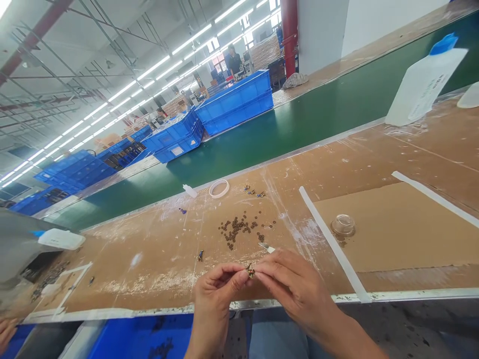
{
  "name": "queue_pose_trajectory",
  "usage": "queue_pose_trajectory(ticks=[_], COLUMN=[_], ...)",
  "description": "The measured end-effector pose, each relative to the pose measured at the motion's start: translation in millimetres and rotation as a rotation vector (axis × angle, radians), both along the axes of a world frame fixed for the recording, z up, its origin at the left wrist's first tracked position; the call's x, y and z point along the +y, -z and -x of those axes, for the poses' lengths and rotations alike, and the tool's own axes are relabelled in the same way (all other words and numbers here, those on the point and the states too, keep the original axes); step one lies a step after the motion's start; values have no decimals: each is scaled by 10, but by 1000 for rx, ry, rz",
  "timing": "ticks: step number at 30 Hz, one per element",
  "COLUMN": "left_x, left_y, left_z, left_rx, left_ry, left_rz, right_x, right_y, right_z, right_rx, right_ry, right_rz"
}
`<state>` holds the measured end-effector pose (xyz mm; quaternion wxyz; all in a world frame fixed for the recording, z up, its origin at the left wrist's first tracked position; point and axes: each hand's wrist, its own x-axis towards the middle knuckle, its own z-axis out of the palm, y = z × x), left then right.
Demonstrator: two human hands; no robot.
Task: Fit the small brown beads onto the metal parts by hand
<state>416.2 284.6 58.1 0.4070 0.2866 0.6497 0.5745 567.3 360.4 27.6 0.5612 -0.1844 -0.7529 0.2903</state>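
My left hand and my right hand meet at the near edge of the table. Both have their fingertips pinched on one small dark and gold-coloured part, mostly covered by the fingers. A small tool with a pale blade shows just beyond my right hand; I cannot tell whether the hand holds it or it lies on the table. Many small brown ring-like pieces are scattered ahead of my hands. To the left lies a small blue and gold part.
A tape roll, a small white bottle and several small parts lie farther back. A clear cup stands on cardboard at right. Behind runs a green conveyor belt with blue crates. Another person's hand shows at lower left.
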Motion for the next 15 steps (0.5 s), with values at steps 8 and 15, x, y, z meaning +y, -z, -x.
queue_pose_trajectory(ticks=[8,15], left_x=[86,387], left_y=[42,52], left_z=[-4,181], left_rx=[-541,-453], left_ry=[62,98], left_rz=[-38,-47], right_x=[15,9], right_y=[44,337], right_z=[-113,-12], right_rx=[18,-24], right_ry=[151,127], right_rz=[-5,69])
